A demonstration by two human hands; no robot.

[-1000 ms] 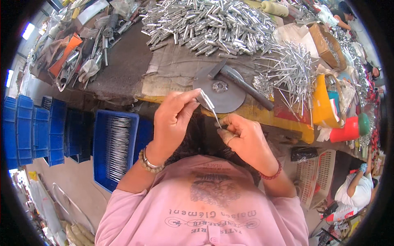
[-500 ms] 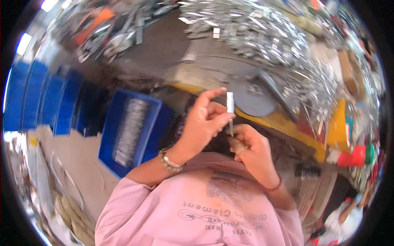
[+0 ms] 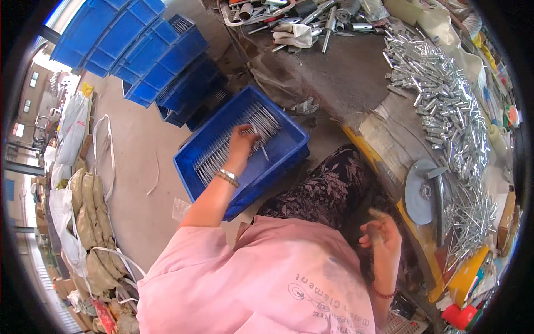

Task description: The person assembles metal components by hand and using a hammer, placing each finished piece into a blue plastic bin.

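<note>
My left hand (image 3: 241, 147) reaches into a blue plastic bin (image 3: 225, 192), its fingers pinched on a short silver metal rod (image 3: 265, 152) whose free end shows past the fingertips. Beneath and around the hand, many similar silver rods (image 3: 214, 160) lie side by side in a packed row. My right hand (image 3: 382, 236) is raised between my body and the workbench, fingers loosely bent and apart, with nothing visible in them. Dark grime marks its fingers. Closest to it is the bench's yellow edge (image 3: 413, 234).
On the bench, a grey round plate with an upright bar (image 3: 420, 195) stands beside a heap of silver metal sleeves (image 3: 450, 111) and a pile of thin rods (image 3: 470, 220). Stacked blue bins (image 3: 147, 55) rise at far left. Tan sacks (image 3: 89, 217) lie on the left floor.
The hands were together in front of my chest, with a silver sleeve and thin rod. My left hand has moved left into the bin; the right has separated toward the right. The view has turned left.
</note>
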